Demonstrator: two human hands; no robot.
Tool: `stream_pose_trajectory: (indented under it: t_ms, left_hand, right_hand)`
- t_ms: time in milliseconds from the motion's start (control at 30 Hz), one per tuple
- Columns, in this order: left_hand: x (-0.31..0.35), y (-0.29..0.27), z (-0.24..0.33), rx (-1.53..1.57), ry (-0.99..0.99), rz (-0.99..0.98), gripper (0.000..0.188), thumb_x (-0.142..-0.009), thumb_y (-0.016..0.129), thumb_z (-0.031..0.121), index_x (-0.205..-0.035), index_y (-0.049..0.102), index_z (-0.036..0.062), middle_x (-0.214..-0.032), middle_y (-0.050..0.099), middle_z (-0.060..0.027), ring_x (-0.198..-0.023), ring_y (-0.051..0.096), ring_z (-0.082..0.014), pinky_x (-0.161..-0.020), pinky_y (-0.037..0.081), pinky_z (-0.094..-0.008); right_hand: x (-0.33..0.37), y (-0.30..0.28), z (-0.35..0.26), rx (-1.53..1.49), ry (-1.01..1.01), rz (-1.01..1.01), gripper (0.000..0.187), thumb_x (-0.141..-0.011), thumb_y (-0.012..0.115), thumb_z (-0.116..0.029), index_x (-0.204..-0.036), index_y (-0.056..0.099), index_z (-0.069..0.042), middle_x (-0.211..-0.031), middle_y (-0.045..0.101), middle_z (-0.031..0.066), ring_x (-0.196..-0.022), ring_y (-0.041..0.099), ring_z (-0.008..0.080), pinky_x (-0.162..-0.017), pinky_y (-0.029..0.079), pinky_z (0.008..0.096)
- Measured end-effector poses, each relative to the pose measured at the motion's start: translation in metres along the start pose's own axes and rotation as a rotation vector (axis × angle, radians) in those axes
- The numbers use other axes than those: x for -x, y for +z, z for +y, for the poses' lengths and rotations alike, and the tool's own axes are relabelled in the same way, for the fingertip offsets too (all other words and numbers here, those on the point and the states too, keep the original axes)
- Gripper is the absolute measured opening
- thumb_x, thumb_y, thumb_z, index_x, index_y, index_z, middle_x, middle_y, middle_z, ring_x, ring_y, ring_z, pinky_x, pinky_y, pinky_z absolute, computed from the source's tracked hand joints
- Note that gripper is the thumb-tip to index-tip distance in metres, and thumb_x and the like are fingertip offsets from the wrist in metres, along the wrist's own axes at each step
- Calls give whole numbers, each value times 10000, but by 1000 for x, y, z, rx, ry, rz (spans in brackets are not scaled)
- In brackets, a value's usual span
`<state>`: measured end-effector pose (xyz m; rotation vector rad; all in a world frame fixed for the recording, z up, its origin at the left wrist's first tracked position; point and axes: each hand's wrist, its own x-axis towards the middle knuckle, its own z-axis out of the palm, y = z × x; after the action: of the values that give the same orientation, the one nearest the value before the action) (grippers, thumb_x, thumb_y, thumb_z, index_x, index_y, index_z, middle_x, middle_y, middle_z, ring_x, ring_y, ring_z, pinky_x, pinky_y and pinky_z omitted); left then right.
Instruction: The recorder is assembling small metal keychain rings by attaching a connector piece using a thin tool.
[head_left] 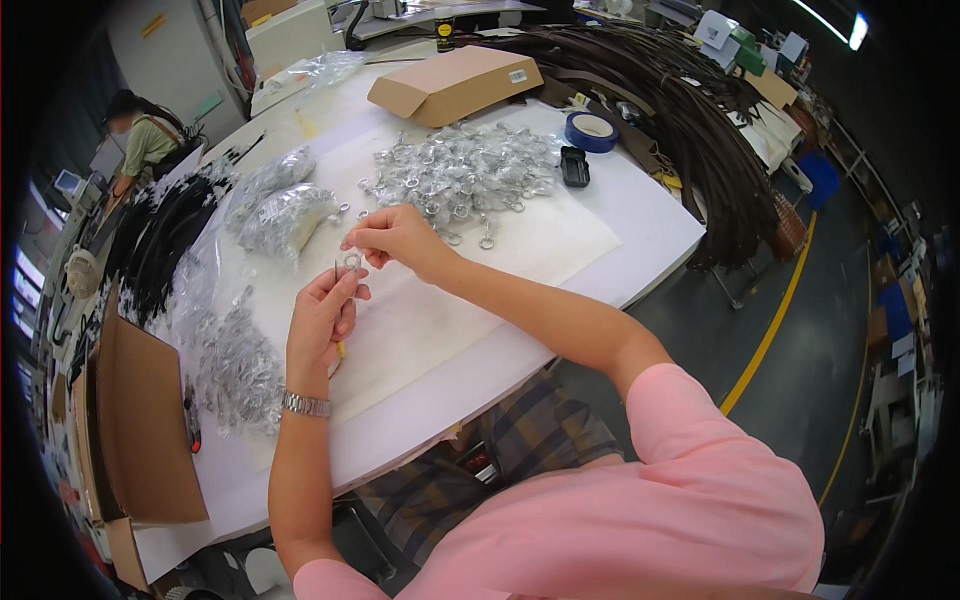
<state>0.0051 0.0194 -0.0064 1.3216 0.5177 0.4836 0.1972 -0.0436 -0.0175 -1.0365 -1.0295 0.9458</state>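
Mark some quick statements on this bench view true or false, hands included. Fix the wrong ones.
1. A watch is on the left wrist. True.
2. The two hands are far apart. False: the left hand and right hand nearly meet, with a small ring at their fingers.
3. The tape lies beside a small black box. True.
4. The tape is red. False: it is blue.
5. A brown carton stands to the left of the left hand. True.
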Motion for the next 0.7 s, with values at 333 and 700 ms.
stream_pose_trajectory:
  t_ms: [333,700]
  left_hand:
    - [-9,-4,-2,-91,181,131,217,-977,669,147,-1091,662,-38,-868,665,-36,-511,412,-7,-439,284,-182]
    - [4,-10,-8,-72,162,206,144,-929,711,107,-994,692,-20,-672,567,43,-505,405,-11,-435,274,-198]
  right_hand:
    - [10,15,11,11,158,27,278,-995,646,-312,-1107,739,-75,-1046,706,12,-904,651,102,-820,516,270]
    - [19,35,6,-261,202,48,292,-995,632,-260,-1150,717,-28,-1061,703,32,-964,654,125,-901,527,296]
